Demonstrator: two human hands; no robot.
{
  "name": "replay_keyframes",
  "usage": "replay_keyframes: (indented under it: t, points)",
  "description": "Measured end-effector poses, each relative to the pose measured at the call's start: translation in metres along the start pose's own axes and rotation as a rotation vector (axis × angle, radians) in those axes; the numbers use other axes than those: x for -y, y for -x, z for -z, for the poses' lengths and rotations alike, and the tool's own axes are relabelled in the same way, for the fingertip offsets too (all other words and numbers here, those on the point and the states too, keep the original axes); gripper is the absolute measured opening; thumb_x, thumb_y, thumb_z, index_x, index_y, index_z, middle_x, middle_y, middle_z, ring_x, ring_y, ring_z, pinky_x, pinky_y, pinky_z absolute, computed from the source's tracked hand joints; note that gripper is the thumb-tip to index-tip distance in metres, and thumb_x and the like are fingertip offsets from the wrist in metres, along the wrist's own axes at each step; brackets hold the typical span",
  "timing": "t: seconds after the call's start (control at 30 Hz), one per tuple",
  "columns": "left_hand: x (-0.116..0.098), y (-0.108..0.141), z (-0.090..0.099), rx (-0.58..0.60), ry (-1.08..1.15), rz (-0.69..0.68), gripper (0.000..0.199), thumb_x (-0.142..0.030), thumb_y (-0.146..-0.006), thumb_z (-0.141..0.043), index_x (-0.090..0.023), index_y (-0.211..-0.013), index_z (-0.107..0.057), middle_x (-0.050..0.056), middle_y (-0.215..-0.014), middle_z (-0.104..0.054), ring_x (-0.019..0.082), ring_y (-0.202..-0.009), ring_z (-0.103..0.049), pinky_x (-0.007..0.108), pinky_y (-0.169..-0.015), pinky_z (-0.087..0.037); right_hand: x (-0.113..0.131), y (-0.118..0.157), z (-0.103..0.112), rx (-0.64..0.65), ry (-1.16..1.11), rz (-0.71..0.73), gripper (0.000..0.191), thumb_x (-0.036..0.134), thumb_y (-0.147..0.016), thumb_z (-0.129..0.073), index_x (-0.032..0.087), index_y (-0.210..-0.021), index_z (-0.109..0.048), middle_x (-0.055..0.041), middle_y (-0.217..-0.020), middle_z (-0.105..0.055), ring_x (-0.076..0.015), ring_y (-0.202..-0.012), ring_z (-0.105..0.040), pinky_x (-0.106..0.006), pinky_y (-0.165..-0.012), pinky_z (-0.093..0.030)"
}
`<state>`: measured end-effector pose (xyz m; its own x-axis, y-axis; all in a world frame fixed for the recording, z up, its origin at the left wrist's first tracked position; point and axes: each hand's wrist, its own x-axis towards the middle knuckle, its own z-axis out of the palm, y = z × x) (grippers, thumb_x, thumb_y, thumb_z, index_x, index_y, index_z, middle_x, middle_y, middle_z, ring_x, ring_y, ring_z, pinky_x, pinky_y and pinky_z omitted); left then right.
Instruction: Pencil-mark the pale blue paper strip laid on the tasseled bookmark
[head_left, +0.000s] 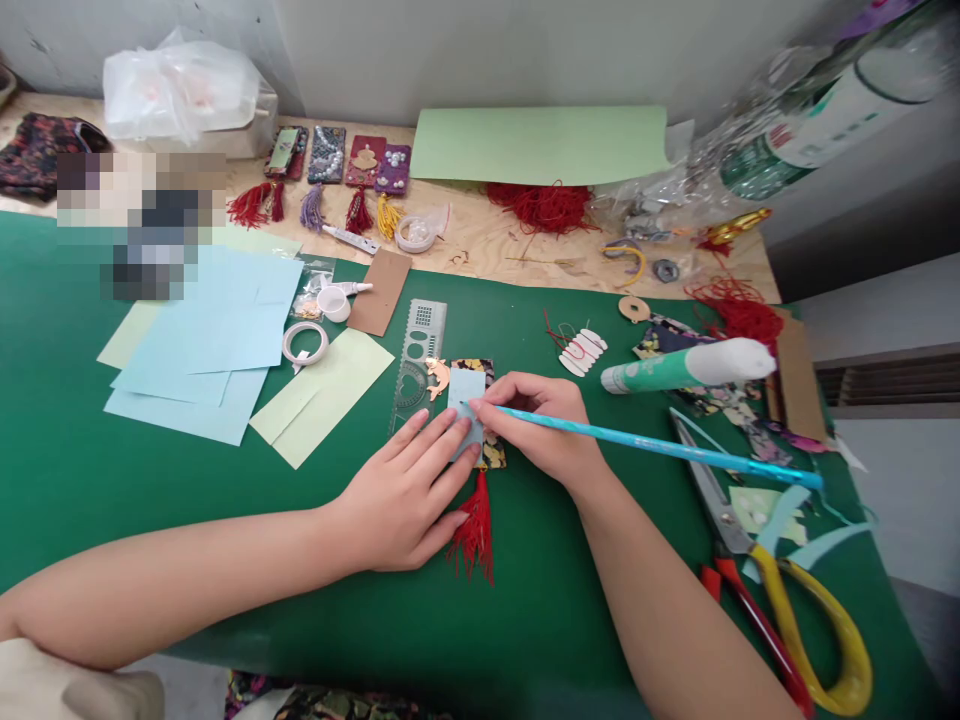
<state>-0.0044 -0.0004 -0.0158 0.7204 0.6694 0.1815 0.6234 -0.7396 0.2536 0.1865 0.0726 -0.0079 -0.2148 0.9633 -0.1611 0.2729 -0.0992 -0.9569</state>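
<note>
- Blue paper (467,386) lies between the hands, on top of a floral card (496,455) that it and the fingers mostly cover.
- Left hand (405,495) is spread flat, its fingertips resting on the paper, gripping nothing; whatever its palm covers is hidden.
- Right hand (544,420) pinches a blue pencil (637,440), whose point is hard to make out against the paper.
- Red tassel (475,530) trails from the card beside the left thumb.
- Clear ruler (415,385), just beyond the left fingertips, has markings too faint to read.
- Scissors (709,480), right of the right hand, have one handle cut off at the bottom edge.
- Coarse squares (161,220), far left beyond the hands, mask what is there.
- Green-topped counter (337,620) runs under both hands; beyond them come bare wood (480,235) and a grey wall (525,60).
</note>
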Motion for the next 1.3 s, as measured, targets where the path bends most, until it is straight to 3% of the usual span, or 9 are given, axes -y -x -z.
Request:
replay_keyframes:
  t: [0.87, 1.3]
  points:
    - [0.0007, -0.0006, 0.0012, 0.006, -0.004, -0.001, 0.054, -0.039, -0.098, -0.039, -0.004, -0.139, -0.046, 0.023, -0.148, -0.04, 0.035, -0.143, -0.028, 0.05, -0.118, -0.015, 0.0, 0.0001, -0.0018, -0.01, 0.049, 0.007, 0.021, 0.033, -0.071, -0.074, 0.017, -0.061, -0.065, -0.0033, -0.062, -0.066, -0.0147, -0.056, -0.058, -0.027, -0.052, -0.047]
    - [0.0001, -0.0004, 0.0004, 0.0, -0.008, -0.004, 0.054, -0.039, -0.099, -0.036, -0.004, -0.139, -0.046, 0.021, -0.147, -0.042, 0.035, -0.142, -0.03, 0.05, -0.118, -0.016, 0.001, 0.0004, -0.0006, -0.032, -0.047, -0.054, 0.02, 0.029, -0.067, -0.076, 0.017, -0.059, -0.062, -0.0014, -0.058, -0.064, -0.0117, -0.048, -0.055, -0.025, -0.046, -0.045]
